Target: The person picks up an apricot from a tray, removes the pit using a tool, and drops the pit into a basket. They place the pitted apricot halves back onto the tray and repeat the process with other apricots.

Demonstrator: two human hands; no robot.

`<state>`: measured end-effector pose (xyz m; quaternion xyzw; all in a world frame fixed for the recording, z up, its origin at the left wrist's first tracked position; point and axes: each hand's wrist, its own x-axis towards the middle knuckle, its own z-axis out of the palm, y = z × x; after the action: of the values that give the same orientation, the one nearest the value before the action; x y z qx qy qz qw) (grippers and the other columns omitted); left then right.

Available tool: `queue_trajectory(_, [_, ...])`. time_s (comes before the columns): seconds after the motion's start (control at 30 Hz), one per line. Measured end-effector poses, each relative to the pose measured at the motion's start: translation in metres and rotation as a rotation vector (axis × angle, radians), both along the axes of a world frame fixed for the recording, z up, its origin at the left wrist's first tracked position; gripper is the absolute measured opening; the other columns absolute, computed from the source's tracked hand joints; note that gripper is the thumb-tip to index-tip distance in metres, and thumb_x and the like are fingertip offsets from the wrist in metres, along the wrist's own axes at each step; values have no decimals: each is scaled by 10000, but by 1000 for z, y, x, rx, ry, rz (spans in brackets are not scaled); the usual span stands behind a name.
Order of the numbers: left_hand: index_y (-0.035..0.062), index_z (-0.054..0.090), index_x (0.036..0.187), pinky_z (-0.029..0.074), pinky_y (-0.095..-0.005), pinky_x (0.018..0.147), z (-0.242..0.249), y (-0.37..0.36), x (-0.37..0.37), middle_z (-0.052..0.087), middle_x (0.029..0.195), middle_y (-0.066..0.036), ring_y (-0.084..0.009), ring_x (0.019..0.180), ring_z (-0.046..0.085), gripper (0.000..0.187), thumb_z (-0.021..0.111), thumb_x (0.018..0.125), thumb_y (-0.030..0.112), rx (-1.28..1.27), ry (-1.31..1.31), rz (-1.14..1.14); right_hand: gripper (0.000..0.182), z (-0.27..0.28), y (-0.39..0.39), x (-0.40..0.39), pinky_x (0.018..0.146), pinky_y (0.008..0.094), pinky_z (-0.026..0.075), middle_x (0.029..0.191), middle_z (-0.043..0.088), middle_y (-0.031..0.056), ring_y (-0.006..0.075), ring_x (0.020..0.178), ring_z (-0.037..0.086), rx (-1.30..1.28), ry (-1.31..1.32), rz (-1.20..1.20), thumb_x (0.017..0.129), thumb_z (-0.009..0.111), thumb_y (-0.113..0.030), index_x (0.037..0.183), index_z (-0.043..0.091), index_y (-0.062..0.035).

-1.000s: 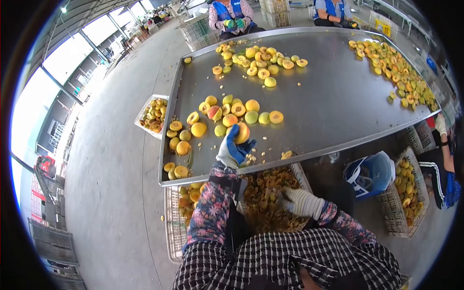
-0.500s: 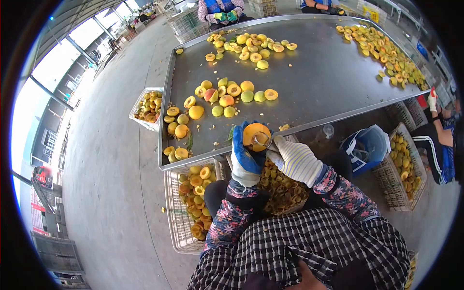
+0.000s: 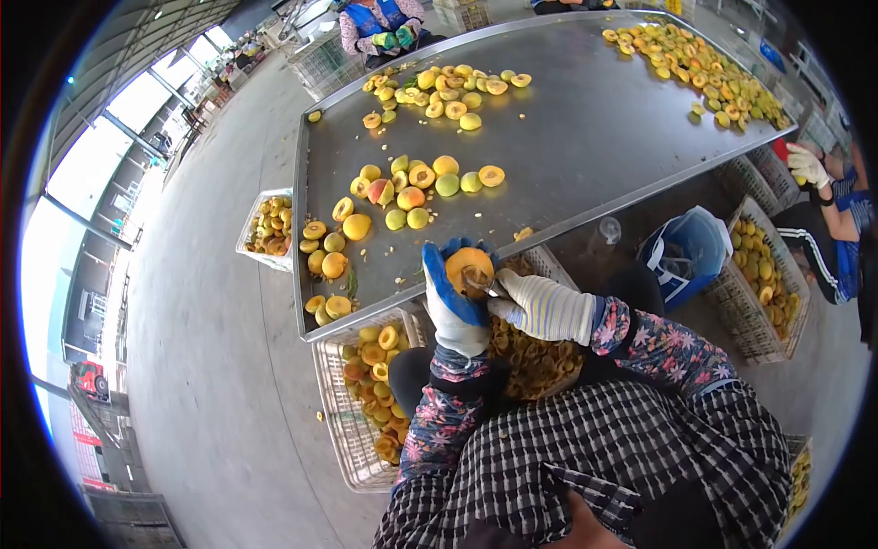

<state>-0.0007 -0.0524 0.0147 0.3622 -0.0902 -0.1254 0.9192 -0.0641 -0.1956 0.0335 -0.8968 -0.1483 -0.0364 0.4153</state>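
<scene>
My left hand [image 3: 455, 316], in a white glove with a blue palm, is closed round a peach half [image 3: 464, 262] with its orange cut face turned up. My right hand [image 3: 551, 307], in a striped white glove, grips a small metal pitting tool [image 3: 495, 287]. The tool's curved end lies at the dark pit hollow of the fruit; its handle is hidden in the glove. Both hands are over my lap at the table's near edge. Below them is a crate of dark peach pieces [image 3: 530, 364], partly covered by my arms.
Whole and halved peaches [image 3: 412, 197] lie on the metal table [image 3: 567, 137], with larger heaps farther off. A crate of peach halves [image 3: 334, 403] stands at my left, a blue bucket [image 3: 679, 252] at my right. Other people work at the far side and the right.
The view has shifted, so the table sits further left. The metal tool has tipped from a visible ring over the peach half down into its middle. Both hands keep their holds.
</scene>
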Motion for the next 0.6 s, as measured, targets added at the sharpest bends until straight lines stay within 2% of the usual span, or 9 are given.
queue_trajectory(0.03, [21, 400, 1311, 493, -499, 1010, 1, -3, 0, 557, 1196, -152, -311, 1151, 572, 410, 429, 1057, 342, 35, 11, 46, 364, -7, 0, 1, 668, 500, 510, 801, 660, 242, 428, 774, 663, 96, -64, 28, 975, 566, -279, 1154, 478, 25])
queue_trajectory(0.07, [26, 414, 1297, 495, -500, 1005, 2, -5, 1, 558, 1184, -150, -316, 1146, 574, 407, 431, 1056, 353, 69, 18, 92, 360, -11, -3, 1, 666, 501, 507, 815, 659, 249, 430, 780, 661, 51, -32, 36, 975, 564, -275, 1155, 479, 25])
queue_trajectory(0.13, [34, 453, 1247, 500, -507, 990, 0, -4, 5, 571, 1169, -151, -335, 1129, 584, 404, 444, 1047, 385, 74, 32, 25, 353, -5, -8, 2, 661, 502, 501, 842, 655, 263, 435, 790, 657, -36, 33, 50, 976, 562, -268, 1158, 483, 24])
queue_trajectory(0.23, [46, 502, 1176, 513, -509, 960, 1, -2, 6, 593, 1145, -149, -358, 1100, 602, 405, 468, 1031, 422, 85, 100, -62, 365, -15, -12, 6, 591, 422, 496, 769, 645, 183, 340, 666, 655, -142, 21, 83, 984, 571, -307, 1141, 508, 17])
queue_trajectory(0.33, [57, 528, 1146, 525, -507, 931, 1, -4, 7, 613, 1126, -147, -365, 1072, 619, 403, 482, 1021, 437, 91, 75, -82, 372, 13, -8, -9, 477, 316, 441, 643, 554, 54, 182, 517, 566, 574, 619, 118, 992, 574, -373, 1075, 537, -12])
queue_trajectory(0.37, [60, 534, 1143, 528, -506, 922, 0, -5, 6, 618, 1121, -145, -366, 1063, 625, 401, 486, 1019, 439, 92, 51, -78, 408, 21, -6, -14, 409, 235, 363, 579, 443, -34, 79, 445, 441, 709, 730, 95, 992, 559, -458, 1009, 544, -50])
queue_trajectory(0.47, [74, 534, 1157, 535, -513, 905, 0, -3, 8, 621, 1124, -144, -365, 1055, 629, 396, 484, 1019, 441, 162, -16, -152, 412, 20, -14, -14, 379, 239, 340, 564, 445, -30, 92, 404, 414, 856, 888, 164, 990, 546, -490, 980, 535, -78])
queue_trajectory(0.57, [79, 535, 1161, 534, -519, 906, 5, -10, 7, 625, 1124, -141, -366, 1047, 635, 409, 490, 1012, 457, 164, 75, -140, 439, 13, -12, -17, 383, 233, 336, 571, 455, -34, 94, 383, 395, 1110, 972, 168, 982, 537, -526, 965, 531, -87])
queue_trajectory(0.6, [90, 537, 1156, 530, -521, 915, -1, -13, 10, 626, 1132, -133, -360, 1058, 634, 407, 497, 1006, 467, 120, 116, -130, 446, 7, -13, -16, 378, 239, 339, 571, 468, -26, 95, 398, 430, 1214, 1014, 191, 988, 517, -532, 975, 532, -87])
